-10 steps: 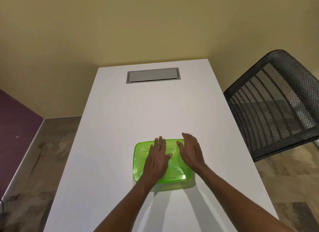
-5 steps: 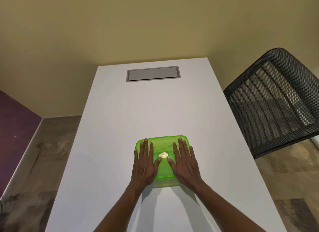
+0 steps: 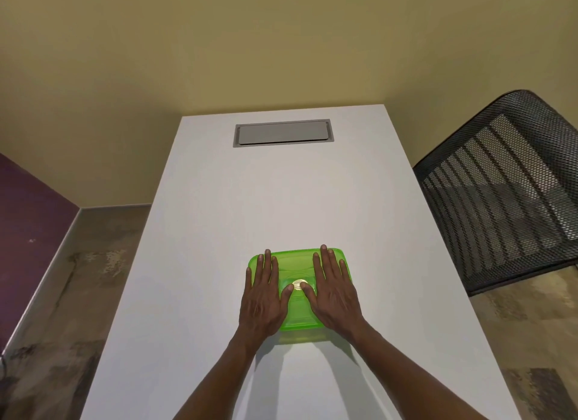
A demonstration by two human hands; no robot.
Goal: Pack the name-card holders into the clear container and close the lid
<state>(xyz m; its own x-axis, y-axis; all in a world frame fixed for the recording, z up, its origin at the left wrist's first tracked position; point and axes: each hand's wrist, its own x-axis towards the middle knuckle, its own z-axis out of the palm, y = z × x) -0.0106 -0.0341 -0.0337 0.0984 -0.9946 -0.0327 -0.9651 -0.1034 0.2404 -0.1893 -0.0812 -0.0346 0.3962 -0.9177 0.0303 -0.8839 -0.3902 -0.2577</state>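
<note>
Green lid (image 3: pixel 297 264) on container, lower centre of the frame on white table (image 3: pixel 275 200); left hand (image 3: pixel 262 297) and right hand (image 3: pixel 336 294) pressing flat, fingers straight, slightly spread.

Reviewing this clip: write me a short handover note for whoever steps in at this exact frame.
Left hand: flat, fingers straight, pressing on the left half of the green lid.
Right hand: the same on the right half.
The container sits under the lid, near the front of the white table.
Name-card holders: none visible outside; contents cannot be seen.
Done: lid placed on top.
Left: confirm all edges have snapped shut, then lift the hands off.
</note>
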